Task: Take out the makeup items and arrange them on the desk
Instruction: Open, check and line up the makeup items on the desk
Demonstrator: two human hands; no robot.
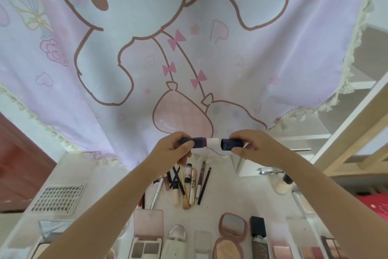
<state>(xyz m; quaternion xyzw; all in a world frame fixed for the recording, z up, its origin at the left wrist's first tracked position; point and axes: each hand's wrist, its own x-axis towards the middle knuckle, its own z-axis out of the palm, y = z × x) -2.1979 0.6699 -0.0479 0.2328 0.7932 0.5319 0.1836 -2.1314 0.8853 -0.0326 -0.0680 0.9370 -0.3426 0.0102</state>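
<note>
My left hand [174, 149] grips a dark blue stick [201, 142] with a pink band and a white tip, held level above the white desk [228, 202]. My right hand [249, 147] grips its dark blue cap [227, 144], just apart from the white tip. Below my hands lies a row of pencils, brushes and tubes [189, 185]. Along the near edge sit open palettes [148, 235], a round pink mirror compact [232, 227] and a dark foundation bottle [258, 237].
A pink cartoon cloth [189, 48] hangs behind the desk. A sheet of lash clusters [58, 197] lies at the left, a clear box [52, 229] below it. A small cream bottle [282, 184] lies at the right, a wooden frame [357, 128] beyond it.
</note>
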